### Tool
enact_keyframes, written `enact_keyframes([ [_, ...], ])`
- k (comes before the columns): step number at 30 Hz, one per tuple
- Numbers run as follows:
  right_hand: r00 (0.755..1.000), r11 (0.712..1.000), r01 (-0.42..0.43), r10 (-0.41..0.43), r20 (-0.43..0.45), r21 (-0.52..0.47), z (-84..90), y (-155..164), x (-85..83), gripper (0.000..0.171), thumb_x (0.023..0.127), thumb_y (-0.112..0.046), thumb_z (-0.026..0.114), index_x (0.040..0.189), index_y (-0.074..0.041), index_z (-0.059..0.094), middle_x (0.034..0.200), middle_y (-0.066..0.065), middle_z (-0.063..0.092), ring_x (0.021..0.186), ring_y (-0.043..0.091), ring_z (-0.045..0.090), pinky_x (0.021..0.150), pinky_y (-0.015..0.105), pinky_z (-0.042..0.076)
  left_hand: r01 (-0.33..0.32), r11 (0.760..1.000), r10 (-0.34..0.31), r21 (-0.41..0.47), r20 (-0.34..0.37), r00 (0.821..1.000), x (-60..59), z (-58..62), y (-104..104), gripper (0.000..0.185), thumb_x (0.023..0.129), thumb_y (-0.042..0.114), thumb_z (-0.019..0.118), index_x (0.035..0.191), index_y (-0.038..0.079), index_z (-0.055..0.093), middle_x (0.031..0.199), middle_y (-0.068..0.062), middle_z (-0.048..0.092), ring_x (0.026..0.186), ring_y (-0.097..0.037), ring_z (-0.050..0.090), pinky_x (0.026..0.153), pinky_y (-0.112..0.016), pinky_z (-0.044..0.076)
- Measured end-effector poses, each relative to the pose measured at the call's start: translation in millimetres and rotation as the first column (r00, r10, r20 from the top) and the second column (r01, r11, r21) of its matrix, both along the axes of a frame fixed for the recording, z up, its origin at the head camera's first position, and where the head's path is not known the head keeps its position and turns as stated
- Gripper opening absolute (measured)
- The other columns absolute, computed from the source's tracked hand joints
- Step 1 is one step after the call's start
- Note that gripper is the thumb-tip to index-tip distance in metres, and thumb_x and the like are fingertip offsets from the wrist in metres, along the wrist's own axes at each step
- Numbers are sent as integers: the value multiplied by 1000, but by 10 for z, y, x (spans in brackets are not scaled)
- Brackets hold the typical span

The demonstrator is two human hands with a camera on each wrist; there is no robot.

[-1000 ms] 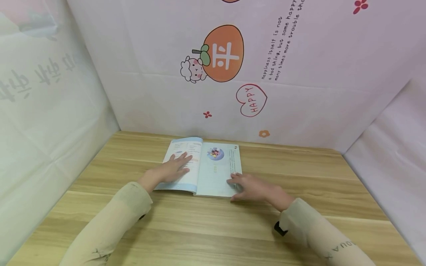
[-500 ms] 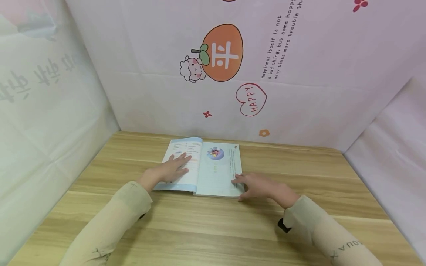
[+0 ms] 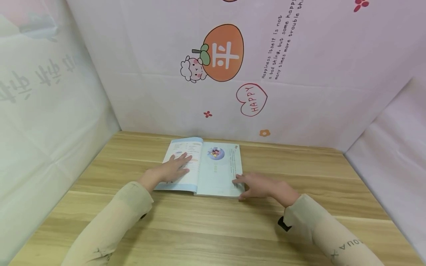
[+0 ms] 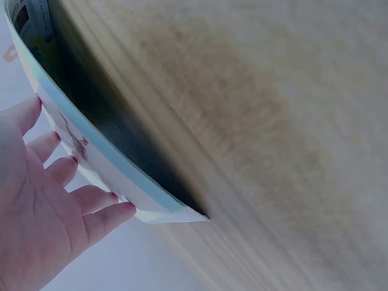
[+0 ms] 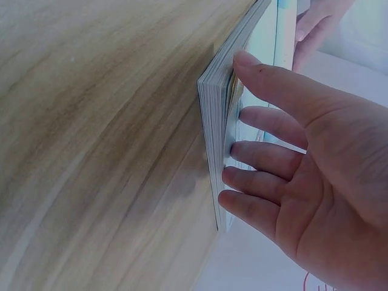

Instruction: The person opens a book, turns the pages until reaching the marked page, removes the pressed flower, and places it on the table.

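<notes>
An open book (image 3: 213,171) lies flat on the wooden table (image 3: 199,229), showing a pale blue right page with a round picture. My left hand (image 3: 173,168) presses flat on the left page with straight fingers, and in the left wrist view the left hand (image 4: 48,212) lies against the thin lifted cover (image 4: 109,176). My right hand (image 3: 256,184) touches the book's right edge with its fingers spread. In the right wrist view the right hand's fingertips (image 5: 233,151) rest on the stacked page edges (image 5: 212,139), thumb at the top corner.
Patterned white sheets form walls behind (image 3: 233,74), at the left (image 3: 40,111) and at the right (image 3: 392,155). The table's wooden surface stretches in front of the book and to both sides of it.
My right hand has slid a little to the right, from lying on the right page to touching its outer edge. The left hand and book have stayed put.
</notes>
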State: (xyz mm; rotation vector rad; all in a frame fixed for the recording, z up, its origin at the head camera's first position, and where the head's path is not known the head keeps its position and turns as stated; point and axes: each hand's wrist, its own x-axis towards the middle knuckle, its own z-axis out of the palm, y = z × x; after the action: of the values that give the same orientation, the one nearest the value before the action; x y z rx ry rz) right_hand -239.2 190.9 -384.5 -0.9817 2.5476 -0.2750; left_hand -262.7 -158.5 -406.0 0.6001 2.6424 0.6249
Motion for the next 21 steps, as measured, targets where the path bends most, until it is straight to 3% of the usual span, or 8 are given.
enact_keyframes([
  [7,999,1000,0,0,37,6,16,20,-25,58,94,-27,77,143,-2,59,156,23,43,143,41,40,116,53,34,-2,1000,2,14,10,1000,14,21,-7,64,112,33,44,166,13,16,171,-16,1,148,-57,-7,116,-72,6],
  [14,998,1000,-8,8,56,2,37,59,-39,48,96,-14,72,141,0,61,154,22,46,142,39,43,112,51,40,-7,1000,7,20,8,1000,16,26,-5,63,112,32,43,166,12,16,171,-16,2,148,-58,-7,115,-73,7],
  [21,1000,1000,15,-15,3,-5,6,77,-23,44,99,-14,68,141,-1,61,153,21,47,141,36,45,111,48,43,-4,1000,4,16,7,1000,25,28,-8,63,112,32,43,166,12,16,171,-16,2,148,-57,-6,116,-71,6],
])
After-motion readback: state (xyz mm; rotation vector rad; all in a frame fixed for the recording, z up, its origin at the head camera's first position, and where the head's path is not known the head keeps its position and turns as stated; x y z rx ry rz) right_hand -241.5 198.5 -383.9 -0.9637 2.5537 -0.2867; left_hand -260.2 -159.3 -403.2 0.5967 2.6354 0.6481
